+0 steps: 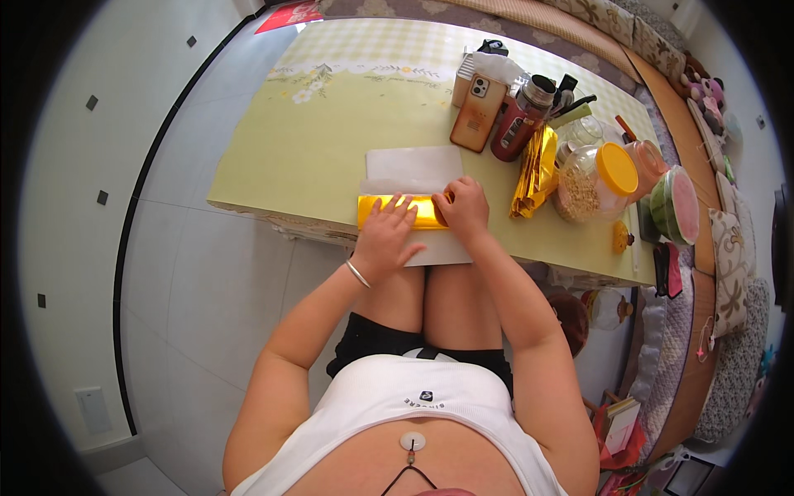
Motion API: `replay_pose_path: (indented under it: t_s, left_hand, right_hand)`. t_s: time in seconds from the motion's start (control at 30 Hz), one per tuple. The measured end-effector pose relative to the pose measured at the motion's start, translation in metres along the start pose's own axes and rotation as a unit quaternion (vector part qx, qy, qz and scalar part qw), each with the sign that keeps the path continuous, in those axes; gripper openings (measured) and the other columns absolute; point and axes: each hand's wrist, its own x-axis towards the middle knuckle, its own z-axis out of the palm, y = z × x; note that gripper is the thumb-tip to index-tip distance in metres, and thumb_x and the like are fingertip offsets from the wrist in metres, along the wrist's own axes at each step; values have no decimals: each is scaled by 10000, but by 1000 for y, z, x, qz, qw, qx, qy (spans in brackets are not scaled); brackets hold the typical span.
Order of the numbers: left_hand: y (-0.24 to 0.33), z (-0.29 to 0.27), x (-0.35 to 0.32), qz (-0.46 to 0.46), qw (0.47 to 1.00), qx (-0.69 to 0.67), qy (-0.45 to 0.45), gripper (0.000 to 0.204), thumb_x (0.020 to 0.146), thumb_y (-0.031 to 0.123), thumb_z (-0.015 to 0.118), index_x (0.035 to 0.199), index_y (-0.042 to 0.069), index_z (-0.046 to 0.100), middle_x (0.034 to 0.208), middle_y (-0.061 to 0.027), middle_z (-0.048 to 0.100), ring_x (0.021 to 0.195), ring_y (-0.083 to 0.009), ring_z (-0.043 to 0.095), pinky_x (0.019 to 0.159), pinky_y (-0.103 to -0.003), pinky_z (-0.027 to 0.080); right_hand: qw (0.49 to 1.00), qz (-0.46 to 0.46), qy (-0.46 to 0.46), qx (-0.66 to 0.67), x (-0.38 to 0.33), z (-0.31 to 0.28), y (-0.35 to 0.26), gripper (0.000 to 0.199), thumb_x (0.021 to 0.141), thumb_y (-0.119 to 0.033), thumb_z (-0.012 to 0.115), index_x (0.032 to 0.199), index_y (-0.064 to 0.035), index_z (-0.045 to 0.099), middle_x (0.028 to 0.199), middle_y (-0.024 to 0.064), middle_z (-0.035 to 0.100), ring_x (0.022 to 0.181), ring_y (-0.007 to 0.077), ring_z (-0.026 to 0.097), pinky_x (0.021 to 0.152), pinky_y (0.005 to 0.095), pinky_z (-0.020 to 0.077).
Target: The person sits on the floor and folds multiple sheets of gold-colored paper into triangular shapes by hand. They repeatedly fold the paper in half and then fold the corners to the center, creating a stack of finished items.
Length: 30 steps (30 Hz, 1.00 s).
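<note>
A strip of shiny gold foil paper (427, 215) lies across white paper (413, 164) at the table's near edge. More white paper shows below the strip, reaching over the edge above my thighs. My left hand (385, 238), with a bracelet on the wrist, rests on the strip's left part, fingers spread. At the strip's right end, my right hand (466, 210) has its fingers bent in and closed on the gold foil paper. A pale translucent band lies along the strip's far side. The fingertips of my right hand are partly hidden.
Right of my hands lies a bundle of gold foil (536, 174). Beyond it stand a phone (478, 113) and a dark red thermos (519, 124). A yellow-lided jar (579, 190) and a green-and-pink container (674, 207) are farther right. The table (314, 157) has a pale green cover.
</note>
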Motion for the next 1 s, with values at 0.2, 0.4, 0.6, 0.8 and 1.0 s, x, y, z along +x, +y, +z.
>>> replay_pose_path:
  t_s: [0.2, 0.4, 0.6, 0.8, 1.0]
  left_hand:
    - [9, 9, -5, -12, 995, 47, -82, 859, 915, 639, 574, 1520, 44, 440, 1620, -153, 366, 1527, -363, 267, 1209, -593, 176]
    - [7, 10, -4, -20, 993, 55, -100, 897, 879, 684, 584, 1549, 111, 418, 1647, -132, 317, 1539, -388, 215, 1190, -661, 146]
    - [14, 4, -3, -34, 987, 66, -140, 948, 867, 706, 577, 1596, 147, 341, 1686, -146, 208, 1553, -410, 147, 1194, -665, 108]
    - [6, 1, -10, -44, 983, 26, -177, 1047, 854, 736, 565, 1632, 123, 225, 1709, -135, 129, 1575, -368, 78, 1217, -634, 18]
    - [-35, -12, -31, -66, 980, 50, -182, 881, 956, 567, 535, 1619, 68, 237, 1707, -112, 161, 1585, -270, 110, 1222, -617, -11]
  right_hand:
    - [999, -20, 25, -2, -2, 4, 3, 209, 789, -249, 809, 749, -84, 688, 926, 82, 641, 961, 308, 612, 800, 428, 527]
    - [1000, -5, 6, -15, 1, -1, 3, 230, 788, -248, 812, 756, -76, 663, 911, 85, 627, 946, 307, 609, 775, 440, 524]
    - [985, -79, -4, -155, -5, -15, -4, 451, 854, -270, 749, 1211, -35, 606, 1280, 137, 590, 1245, 334, 532, 1035, 464, 436]
    - [957, -242, -139, -81, -61, -6, -10, 699, 983, -395, 578, 1539, -16, 389, 1628, 172, 343, 1528, 314, 285, 1247, 461, 211]
    - [940, -274, -156, -134, -59, -36, 34, 602, 991, -305, 557, 1494, 7, 451, 1597, 169, 403, 1498, 294, 360, 1217, 491, 280]
